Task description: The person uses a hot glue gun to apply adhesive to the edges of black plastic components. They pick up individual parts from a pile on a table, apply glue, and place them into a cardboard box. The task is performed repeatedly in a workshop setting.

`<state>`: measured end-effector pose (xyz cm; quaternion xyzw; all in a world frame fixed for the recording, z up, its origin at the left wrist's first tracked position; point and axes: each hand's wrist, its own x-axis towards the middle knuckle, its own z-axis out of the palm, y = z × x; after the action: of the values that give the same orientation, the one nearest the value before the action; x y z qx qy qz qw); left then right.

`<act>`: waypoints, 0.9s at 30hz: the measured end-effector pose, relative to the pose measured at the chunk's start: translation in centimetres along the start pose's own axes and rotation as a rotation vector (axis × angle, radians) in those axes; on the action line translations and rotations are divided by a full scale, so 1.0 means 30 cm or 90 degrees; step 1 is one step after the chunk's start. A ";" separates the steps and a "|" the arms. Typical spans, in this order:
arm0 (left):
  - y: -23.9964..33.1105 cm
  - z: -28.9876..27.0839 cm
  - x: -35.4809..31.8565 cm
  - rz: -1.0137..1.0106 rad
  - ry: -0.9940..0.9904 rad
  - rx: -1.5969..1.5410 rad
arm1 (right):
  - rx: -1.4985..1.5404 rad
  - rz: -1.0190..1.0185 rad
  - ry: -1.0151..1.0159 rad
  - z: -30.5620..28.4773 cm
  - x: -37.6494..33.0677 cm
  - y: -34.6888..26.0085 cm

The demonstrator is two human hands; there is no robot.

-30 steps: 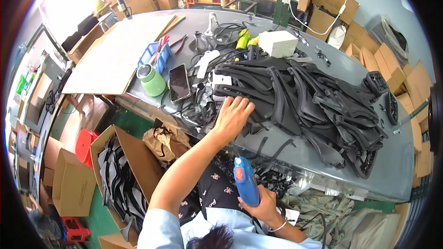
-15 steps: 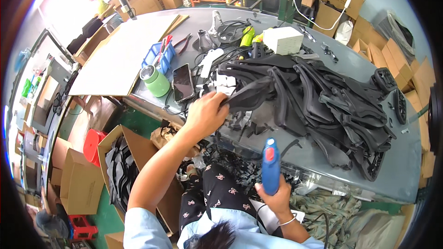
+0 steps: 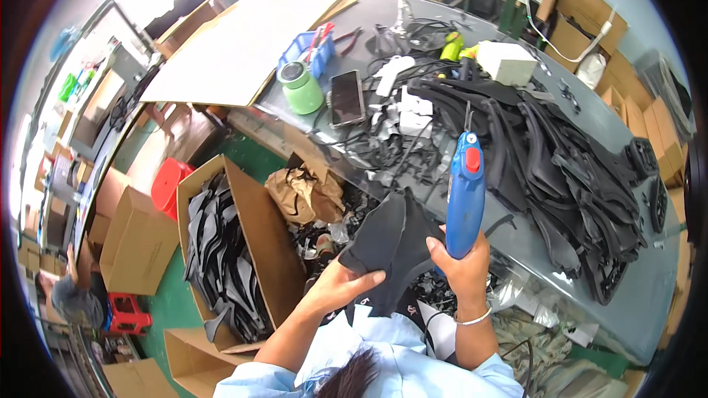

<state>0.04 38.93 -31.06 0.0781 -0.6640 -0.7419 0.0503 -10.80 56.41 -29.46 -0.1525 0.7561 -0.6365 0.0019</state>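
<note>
A dark, curved, moulded piece [image 3: 387,239] like soft black plastic or foam is held before my body, over the table's near edge. My left hand [image 3: 335,284] grips its left side, thumb on top and fingers hidden beneath. My right hand [image 3: 464,269] is wrapped round a blue handheld power tool [image 3: 467,195] with a red button, standing upright with its thin metal tip away from me. That hand's thumb side meets the right edge of the black piece. On the table beyond lies a heap of similar black pieces [image 3: 542,169].
Left of me stands a cardboard box [image 3: 251,239] filled with black pieces, beside crumpled brown paper [image 3: 304,193]. A green jar [image 3: 301,90], a phone [image 3: 347,97] and a blue basket [image 3: 306,51] stand on the table [image 3: 590,309]. Another person [image 3: 74,295] sits far left.
My left hand has drawn a black piece from the heap's left edge toward my body. My right hand has raised the blue tool and come in beside the piece. The view has shifted.
</note>
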 end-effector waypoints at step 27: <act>-0.001 -0.104 -0.203 0.385 0.422 -0.345 | -0.162 -0.198 -0.415 0.248 -0.325 -0.103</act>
<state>6.61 36.98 -31.13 0.0981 -0.3893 -0.7750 0.4881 0.67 51.09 -29.76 -0.4586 0.7569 -0.4481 0.1268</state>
